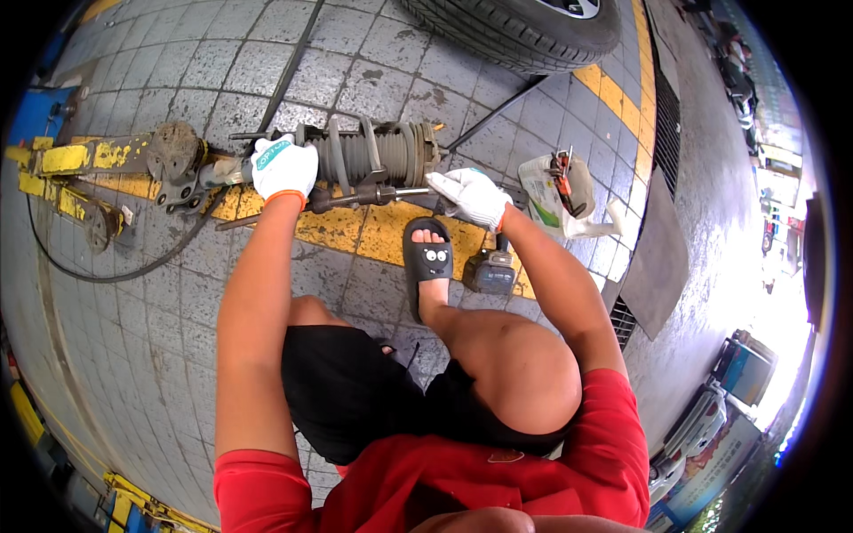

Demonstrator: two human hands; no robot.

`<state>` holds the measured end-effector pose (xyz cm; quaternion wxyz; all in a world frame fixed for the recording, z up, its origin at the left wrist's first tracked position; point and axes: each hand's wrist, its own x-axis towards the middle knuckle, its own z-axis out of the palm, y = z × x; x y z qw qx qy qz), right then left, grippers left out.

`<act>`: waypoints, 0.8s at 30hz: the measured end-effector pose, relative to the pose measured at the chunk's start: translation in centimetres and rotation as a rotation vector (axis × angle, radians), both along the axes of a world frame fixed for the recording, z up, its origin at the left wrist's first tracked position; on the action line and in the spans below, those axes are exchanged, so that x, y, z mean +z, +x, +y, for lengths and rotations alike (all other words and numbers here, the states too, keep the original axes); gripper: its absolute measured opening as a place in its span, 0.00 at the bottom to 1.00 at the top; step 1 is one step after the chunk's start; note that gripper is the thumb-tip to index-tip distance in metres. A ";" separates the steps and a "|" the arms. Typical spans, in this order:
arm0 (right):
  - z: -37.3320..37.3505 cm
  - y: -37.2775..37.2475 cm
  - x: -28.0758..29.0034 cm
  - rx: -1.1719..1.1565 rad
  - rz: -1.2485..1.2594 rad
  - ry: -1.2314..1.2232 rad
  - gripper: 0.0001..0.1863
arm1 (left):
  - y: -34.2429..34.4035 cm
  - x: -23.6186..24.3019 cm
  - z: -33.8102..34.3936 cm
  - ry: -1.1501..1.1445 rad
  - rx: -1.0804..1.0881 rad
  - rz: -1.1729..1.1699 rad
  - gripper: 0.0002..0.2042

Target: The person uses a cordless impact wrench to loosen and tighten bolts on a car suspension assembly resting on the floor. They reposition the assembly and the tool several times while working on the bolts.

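On the floor before me lies a strut with a grey coil spring point(369, 157), its length running left to right. A spring compressor point(355, 197) with hooked jaws and a threaded rod lies along the spring's near side. My left hand point(284, 169), in a white glove, is closed around the left end of the strut; its fingertips are hidden. My gloved right hand point(473, 196) is closed on a cordless impact wrench point(489, 270), at the compressor rod's right end. Most of the wrench is under the hand; its dark battery base shows below.
Left of the strut is a worn yellow lift arm point(93, 158), with a black cable beside it. A wheel point(533, 35) lies beyond. To the right stands a cut-open white container point(569, 191) holding tools. My sandalled foot point(428, 258) is close to the compressor.
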<state>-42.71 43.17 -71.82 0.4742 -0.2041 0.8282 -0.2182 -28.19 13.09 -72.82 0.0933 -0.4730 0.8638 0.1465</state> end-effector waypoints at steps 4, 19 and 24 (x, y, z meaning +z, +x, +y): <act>7.9 -3.4 -2.2 -0.364 0.075 -0.267 0.31 | 0.6 -0.4 1.6 -0.016 -0.027 0.009 0.25; 14.3 -2.4 5.6 -0.489 -0.277 -0.200 0.25 | 10.5 -3.4 8.0 -0.120 0.004 0.430 0.21; 11.4 -3.0 -2.4 -0.588 -0.426 -0.423 0.23 | 15.7 -6.6 10.9 -0.167 0.026 0.602 0.25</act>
